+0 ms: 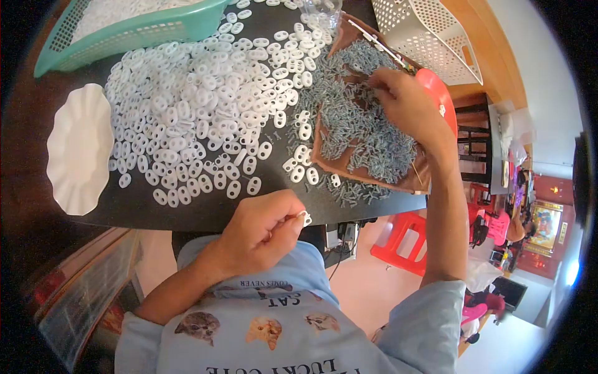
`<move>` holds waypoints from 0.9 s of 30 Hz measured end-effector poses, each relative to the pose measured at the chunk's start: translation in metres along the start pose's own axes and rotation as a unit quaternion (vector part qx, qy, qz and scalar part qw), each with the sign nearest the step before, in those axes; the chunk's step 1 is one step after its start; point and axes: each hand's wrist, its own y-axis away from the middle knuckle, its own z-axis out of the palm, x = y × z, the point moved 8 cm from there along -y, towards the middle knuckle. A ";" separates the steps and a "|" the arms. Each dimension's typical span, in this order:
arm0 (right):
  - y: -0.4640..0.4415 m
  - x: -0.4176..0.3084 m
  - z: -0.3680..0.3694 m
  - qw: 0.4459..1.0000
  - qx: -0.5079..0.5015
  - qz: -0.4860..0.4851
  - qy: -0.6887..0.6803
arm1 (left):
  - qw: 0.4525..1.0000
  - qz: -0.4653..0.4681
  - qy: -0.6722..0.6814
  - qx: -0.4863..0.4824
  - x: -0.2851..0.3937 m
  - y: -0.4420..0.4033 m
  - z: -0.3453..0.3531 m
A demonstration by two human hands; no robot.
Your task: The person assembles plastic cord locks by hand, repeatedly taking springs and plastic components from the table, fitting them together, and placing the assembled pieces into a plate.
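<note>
My left hand (265, 232) is closed in front of the table's near edge. Between its thumb and forefinger it pinches a small white oval plastic piece with holes (307, 219). At the right, my right hand (405, 103) reaches over a heap of small grey screws (364, 109) spread on a brown cloth (336, 156). Its fingertips are drawn together at the heap; whatever lies between them is too small to make out. A large pile of white oval two-hole pieces (199, 103) covers the middle of the dark table, left of the screws.
A green basket (131, 37) of white pieces stands at the back left. Nearer sits a white wavy-edged dish (81, 149). A white perforated basket (427, 40) and a red plate-like object (439, 93) are at the right. Below is a red stool (405, 243).
</note>
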 end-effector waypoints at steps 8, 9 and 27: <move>0.007 -0.002 -0.001 0.998 -0.055 0.012 0.036 | 1.000 -0.007 0.005 -0.006 0.000 0.000 -0.001; 0.006 0.000 0.001 0.997 -0.059 0.024 0.043 | 1.000 0.000 0.002 -0.007 0.001 0.000 -0.001; -0.016 -0.030 0.009 0.993 -0.028 -0.064 -0.098 | 1.000 0.003 -0.006 -0.003 0.001 0.000 0.000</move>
